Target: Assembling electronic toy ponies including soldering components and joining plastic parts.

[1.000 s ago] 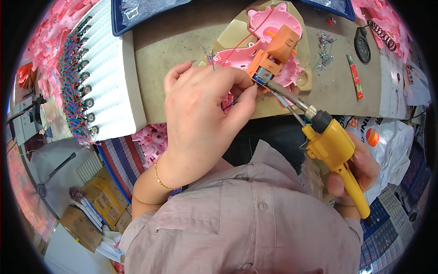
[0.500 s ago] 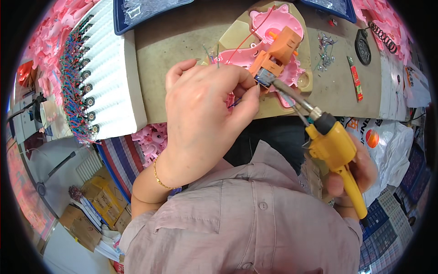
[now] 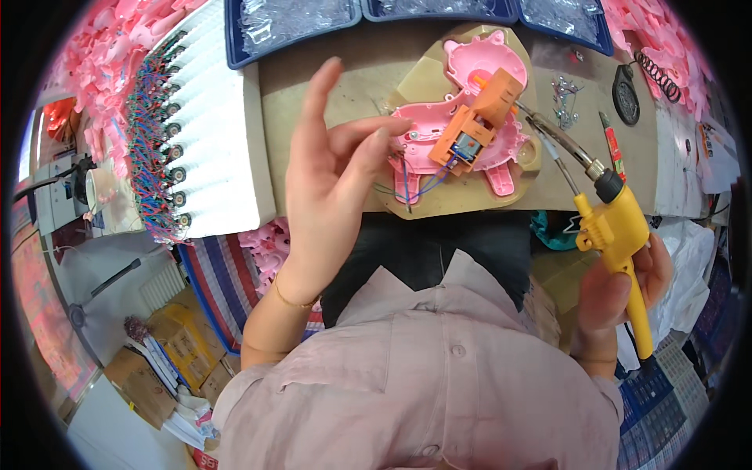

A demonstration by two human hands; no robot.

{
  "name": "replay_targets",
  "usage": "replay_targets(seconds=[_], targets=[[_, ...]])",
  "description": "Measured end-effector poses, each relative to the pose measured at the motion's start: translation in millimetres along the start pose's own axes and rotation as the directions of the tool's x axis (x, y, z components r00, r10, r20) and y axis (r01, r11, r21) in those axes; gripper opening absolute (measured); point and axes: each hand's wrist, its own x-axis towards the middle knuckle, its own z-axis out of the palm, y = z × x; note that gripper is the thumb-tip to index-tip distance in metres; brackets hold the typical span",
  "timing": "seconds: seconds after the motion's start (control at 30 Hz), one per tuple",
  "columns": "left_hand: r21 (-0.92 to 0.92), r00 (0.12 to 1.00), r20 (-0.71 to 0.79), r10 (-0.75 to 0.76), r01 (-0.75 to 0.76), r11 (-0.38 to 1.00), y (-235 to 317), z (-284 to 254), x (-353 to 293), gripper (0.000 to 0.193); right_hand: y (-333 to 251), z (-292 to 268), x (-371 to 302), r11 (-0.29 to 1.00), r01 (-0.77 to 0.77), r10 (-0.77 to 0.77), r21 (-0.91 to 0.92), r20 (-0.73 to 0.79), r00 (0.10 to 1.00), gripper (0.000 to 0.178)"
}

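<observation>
My left hand (image 3: 325,168) is at the left side of the pink plastic shell (image 3: 427,121), fingers spread, one pointing up and away. Its thumb and another fingertip are close to thin wires by the shell; I see nothing gripped in them. An orange plastic housing (image 3: 489,102) lies in the shell. Set in its lower part is a small motor (image 3: 468,146), with blue wires (image 3: 432,182) running left from it. My right hand (image 3: 627,286) is closed round the handle of a yellow soldering gun (image 3: 619,227). Its metal tip points up-left, beside the housing's right edge.
Beneath the shell is a tan holding block (image 3: 407,94). White corrugated foam (image 3: 227,141) with wired round parts stands at left. Blue trays (image 3: 298,35) of clear pieces line the back. Small metal bits (image 3: 565,102), a red-green stick (image 3: 612,149) and pink parts (image 3: 658,39) are at right.
The soldering gun has drawn back to the right, off the motor. My left hand has moved left and its fingers have opened, uncovering the motor and blue wires. The view has shifted somewhat.
</observation>
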Motion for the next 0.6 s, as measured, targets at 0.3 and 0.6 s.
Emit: replay_targets(seconds=[0.3, 0.6], targets=[[-0.003, 0.971, 0.153, -0.186, 0.189, 0.982, 17, 1, 1, 0.018, 25, -6, -10, 0.983, 0.182, -0.185, -0.034, -0.23, 0.955, 0.059], [0.687, 0.893, 0.349, 0.284, -0.45, 0.57, 16, 15, -7, 0.008, 24, 0, -8, 0.977, 0.173, -0.134, 0.124, -0.274, 0.952, 0.06]])
